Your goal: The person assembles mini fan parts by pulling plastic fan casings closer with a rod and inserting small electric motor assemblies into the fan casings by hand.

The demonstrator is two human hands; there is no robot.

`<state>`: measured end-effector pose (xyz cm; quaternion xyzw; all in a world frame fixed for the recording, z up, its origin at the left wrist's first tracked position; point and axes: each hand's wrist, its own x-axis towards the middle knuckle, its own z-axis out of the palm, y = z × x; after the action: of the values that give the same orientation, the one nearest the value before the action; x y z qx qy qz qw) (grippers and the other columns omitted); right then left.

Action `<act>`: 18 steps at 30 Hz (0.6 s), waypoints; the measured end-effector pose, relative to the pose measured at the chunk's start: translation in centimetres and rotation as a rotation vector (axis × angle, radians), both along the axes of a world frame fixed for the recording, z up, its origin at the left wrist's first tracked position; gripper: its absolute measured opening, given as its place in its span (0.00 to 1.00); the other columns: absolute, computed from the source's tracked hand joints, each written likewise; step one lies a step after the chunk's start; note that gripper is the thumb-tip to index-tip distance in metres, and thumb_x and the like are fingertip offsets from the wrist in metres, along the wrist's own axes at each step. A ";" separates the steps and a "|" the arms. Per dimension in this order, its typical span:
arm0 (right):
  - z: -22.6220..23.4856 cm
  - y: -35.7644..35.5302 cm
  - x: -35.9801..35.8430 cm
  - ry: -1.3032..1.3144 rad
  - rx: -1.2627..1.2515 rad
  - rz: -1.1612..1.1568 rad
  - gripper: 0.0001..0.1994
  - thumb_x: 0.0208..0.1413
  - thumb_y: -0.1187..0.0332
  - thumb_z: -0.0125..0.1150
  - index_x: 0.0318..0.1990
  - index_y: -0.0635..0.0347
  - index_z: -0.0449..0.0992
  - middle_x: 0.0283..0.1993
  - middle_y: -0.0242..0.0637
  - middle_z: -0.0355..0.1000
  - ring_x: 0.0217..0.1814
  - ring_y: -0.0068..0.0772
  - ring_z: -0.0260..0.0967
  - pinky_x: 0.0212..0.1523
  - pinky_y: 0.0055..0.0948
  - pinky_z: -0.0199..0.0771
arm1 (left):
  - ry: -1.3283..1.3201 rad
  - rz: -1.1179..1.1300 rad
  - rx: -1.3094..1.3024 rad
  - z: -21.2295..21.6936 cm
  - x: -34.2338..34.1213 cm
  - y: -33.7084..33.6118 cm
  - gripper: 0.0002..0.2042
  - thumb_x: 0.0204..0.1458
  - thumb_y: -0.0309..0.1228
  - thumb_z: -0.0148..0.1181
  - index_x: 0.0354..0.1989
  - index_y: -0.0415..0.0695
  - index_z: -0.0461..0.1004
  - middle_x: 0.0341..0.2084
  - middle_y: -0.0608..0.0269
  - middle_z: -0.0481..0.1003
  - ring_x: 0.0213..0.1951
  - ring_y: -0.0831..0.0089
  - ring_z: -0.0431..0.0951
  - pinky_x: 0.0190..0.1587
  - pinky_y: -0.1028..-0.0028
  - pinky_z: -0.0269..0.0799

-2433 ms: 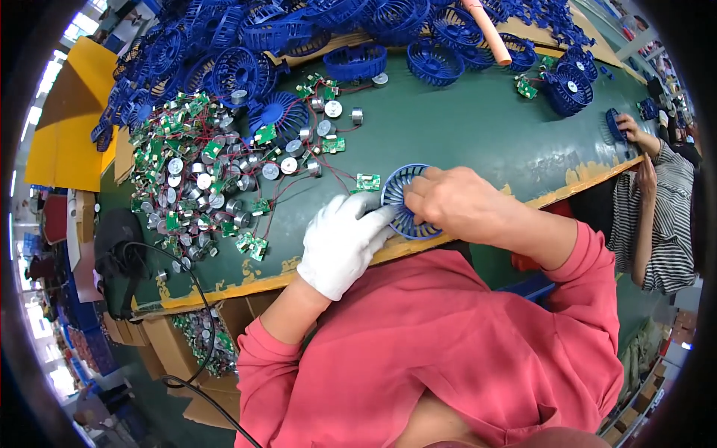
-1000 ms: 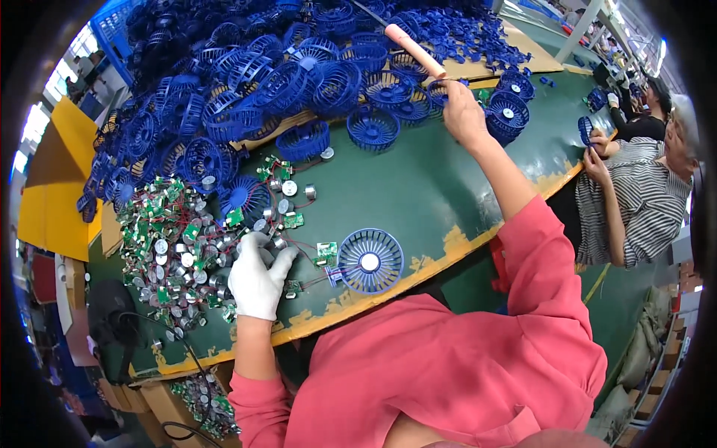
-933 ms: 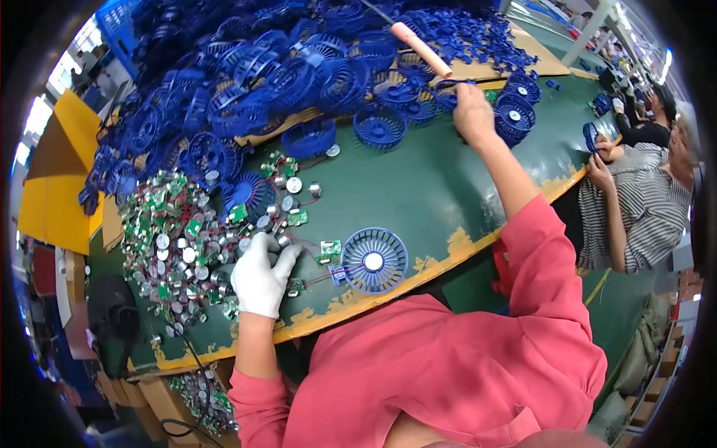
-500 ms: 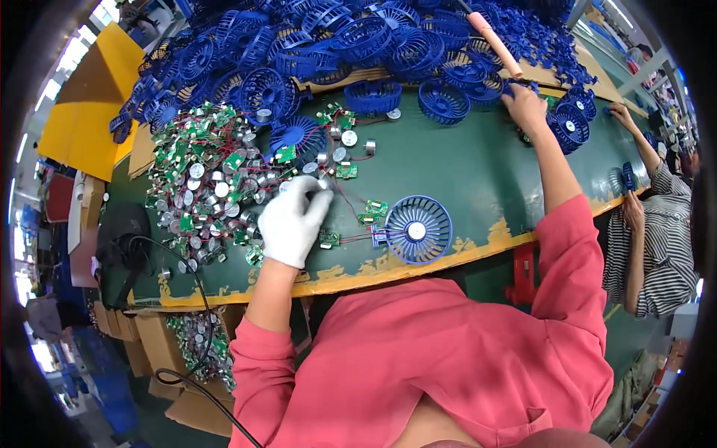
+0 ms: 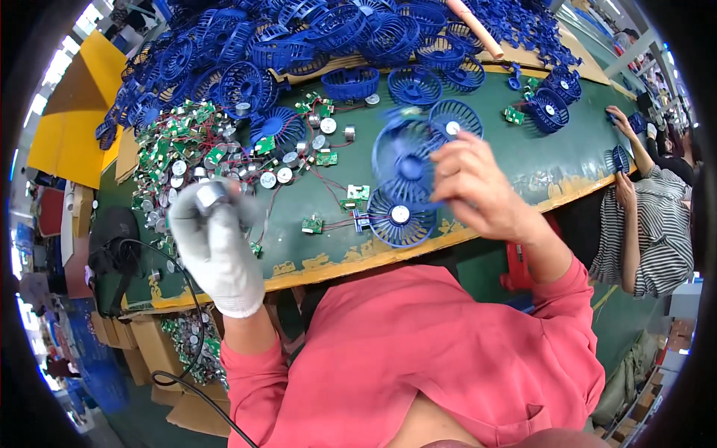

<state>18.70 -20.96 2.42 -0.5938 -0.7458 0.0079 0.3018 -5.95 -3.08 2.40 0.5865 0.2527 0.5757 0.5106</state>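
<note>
My left hand (image 5: 224, 257), in a white glove, pinches a small silver motor (image 5: 211, 196) above the left part of the bench; the fingertips are blurred. My bare right hand (image 5: 482, 187) is closed on a blue slatted fan housing (image 5: 407, 168), smeared by motion. A second blue housing (image 5: 467, 113) with a silver disc in its centre shows just behind the fingers; whether it is gripped too I cannot tell. Below them another fan housing (image 5: 418, 233) lies at the bench's near edge, with a motor (image 5: 400, 215) inside and red wires running to a green circuit board (image 5: 312, 224).
A heap of motors and circuit boards (image 5: 175, 160) covers the left of the green bench (image 5: 314, 250). Blue housings (image 5: 299, 45) pile along the back, near a pink rod (image 5: 476, 28). More housings (image 5: 549, 110) lie at right. A co-worker's hand (image 5: 626, 190) holds a blue part.
My right hand has come from the back right toward the middle, bringing blue housing. My left hand has moved left and nearer, away from the loose motors, now with a motor in its fingers.
</note>
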 end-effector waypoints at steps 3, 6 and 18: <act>-1.3 0.4 -0.7 0.087 0.021 0.061 0.14 0.35 0.84 0.56 0.32 0.56 0.73 0.51 0.41 0.65 0.61 0.50 0.58 0.63 0.47 0.54 | 0.123 -0.222 -0.142 0.3 -0.5 -1.9 0.06 0.56 0.26 0.53 0.41 0.41 0.66 0.28 0.66 0.71 0.21 0.87 0.64 0.21 0.85 0.59; -2.8 0.6 -0.6 0.329 -0.152 0.143 0.14 0.37 0.87 0.54 0.33 0.61 0.73 0.59 0.49 0.59 0.63 0.53 0.58 0.61 0.41 0.64 | 0.227 -0.213 -0.095 -0.8 -0.9 -2.7 0.10 0.51 0.22 0.60 0.40 0.41 0.67 0.28 0.68 0.70 0.25 0.86 0.67 0.27 0.85 0.63; -2.4 0.0 -1.2 0.234 0.023 -0.071 0.19 0.45 0.88 0.47 0.45 0.62 0.73 0.50 0.45 0.67 0.50 0.43 0.68 0.49 0.33 0.70 | 0.612 -0.315 0.650 -1.6 0.8 -4.1 0.09 0.42 0.19 0.64 0.33 0.40 0.74 0.28 0.58 0.76 0.26 0.68 0.76 0.29 0.75 0.71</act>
<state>17.47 -20.98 0.04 -0.6114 -0.6839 0.0578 0.3939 -5.12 -7.19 0.80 0.8899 0.1063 0.3412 0.2834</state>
